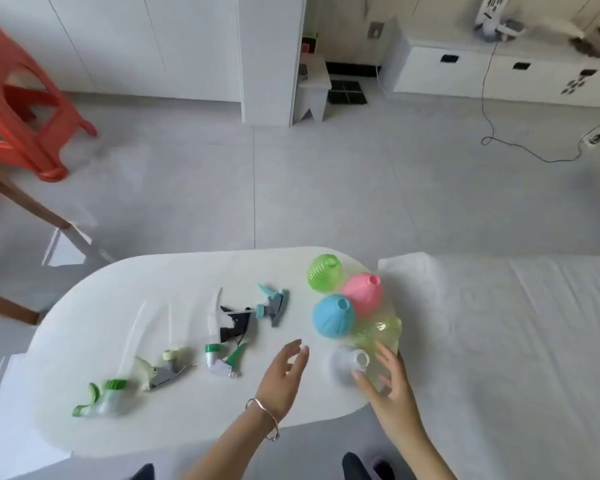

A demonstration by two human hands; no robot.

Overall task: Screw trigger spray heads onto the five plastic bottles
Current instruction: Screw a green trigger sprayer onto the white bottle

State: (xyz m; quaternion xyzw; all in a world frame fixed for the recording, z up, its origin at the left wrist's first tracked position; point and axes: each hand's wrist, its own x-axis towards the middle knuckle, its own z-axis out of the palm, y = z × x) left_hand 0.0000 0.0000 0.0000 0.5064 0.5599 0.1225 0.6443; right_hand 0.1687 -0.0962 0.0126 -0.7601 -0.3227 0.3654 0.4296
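Several open plastic bottles cluster at the right end of the white table (153,299): a green bottle (324,273), a pink bottle (362,294), a blue bottle (333,315), a pale yellow-green bottle (380,332) and a clear bottle (347,365) nearest me. My right hand (390,379) rests against the clear bottle's right side, fingers spread. Left of it my left hand (284,372) hovers open, holding nothing. Several trigger spray heads lie in a row to the left: a teal-grey head (274,303), a black head (234,325), a white-green head (219,358), a cream-grey head (163,370) and a green-clear head (101,398).
A bed with a white sheet (516,341) borders the table's right side. A red plastic stool (21,105) stands on the floor at the far left, beside a wooden leg (32,202). A cable (520,147) runs across the floor at the far right.
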